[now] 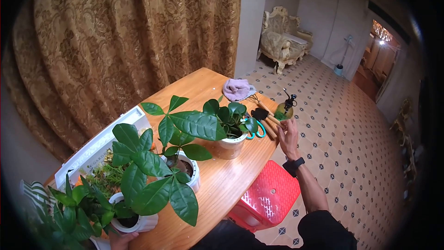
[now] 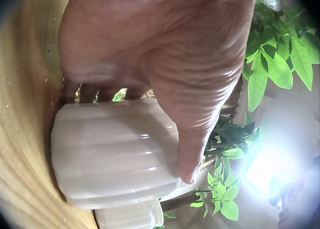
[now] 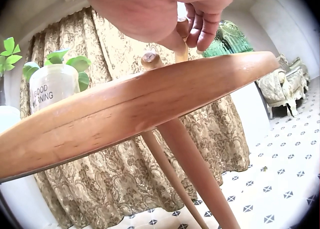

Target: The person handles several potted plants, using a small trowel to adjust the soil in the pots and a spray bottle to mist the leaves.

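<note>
At the table's near left edge my left hand (image 1: 123, 240) grips a white ribbed pot (image 1: 147, 223). In the left wrist view the thumb of that hand (image 2: 165, 54) lies at the rim of the pot (image 2: 115, 154), and the other fingers reach round its far side, partly hidden. My right hand (image 1: 290, 140) is at the table's right edge, beside a green spray bottle (image 1: 283, 112) with a black top. The right wrist view has this hand (image 3: 160, 14) pinching a wooden tool handle (image 3: 182, 28); another wooden handle (image 3: 151, 60) lies beside it.
Potted plants stand along the wooden table (image 1: 222, 183), one pot (image 1: 231, 148) near turquoise-handled scissors (image 1: 261, 129). A white box (image 1: 99, 146) and a purple cloth (image 1: 237, 89) are behind. Below the right edge is a red stool (image 1: 273, 192).
</note>
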A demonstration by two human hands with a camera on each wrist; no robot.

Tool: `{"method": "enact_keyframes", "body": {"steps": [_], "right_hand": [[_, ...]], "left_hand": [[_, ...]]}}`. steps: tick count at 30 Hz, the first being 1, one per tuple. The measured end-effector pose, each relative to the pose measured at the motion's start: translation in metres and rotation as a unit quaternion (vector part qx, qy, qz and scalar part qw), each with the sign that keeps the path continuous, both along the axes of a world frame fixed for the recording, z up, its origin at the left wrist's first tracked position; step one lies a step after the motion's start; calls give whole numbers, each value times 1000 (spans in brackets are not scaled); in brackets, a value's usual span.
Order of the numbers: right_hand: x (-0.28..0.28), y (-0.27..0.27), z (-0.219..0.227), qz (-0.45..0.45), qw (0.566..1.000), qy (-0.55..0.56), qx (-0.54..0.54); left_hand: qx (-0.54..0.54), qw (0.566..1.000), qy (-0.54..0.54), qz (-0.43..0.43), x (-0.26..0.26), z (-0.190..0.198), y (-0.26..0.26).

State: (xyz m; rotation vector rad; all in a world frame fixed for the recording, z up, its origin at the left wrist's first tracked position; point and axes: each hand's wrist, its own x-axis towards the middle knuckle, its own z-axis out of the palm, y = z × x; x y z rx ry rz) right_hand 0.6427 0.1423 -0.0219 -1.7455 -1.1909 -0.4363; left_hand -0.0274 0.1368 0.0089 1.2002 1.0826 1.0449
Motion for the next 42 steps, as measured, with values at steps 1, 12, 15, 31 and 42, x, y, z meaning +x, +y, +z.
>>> {"method": "enact_keyframes", "body": {"steps": [1, 12, 15, 31, 42], "right_hand": [[0, -1, 1, -1, 1000, 0, 1], [-7, -16, 24, -4, 996, 6, 85], [-8, -23, 29, -19, 996, -14, 81], [-130, -129, 148, 181, 962, 104, 176], [-295, -81, 138, 483, 854, 43, 187]], "left_hand": [[-3, 1000, 14, -6, -2, 0, 0], [8, 997, 49, -60, -2, 4, -1], [9, 999, 9, -53, 4, 5, 1], [-39, 996, -7, -81, 18, 46, 1], [105, 989, -49, -90, 15, 25, 11]]}}
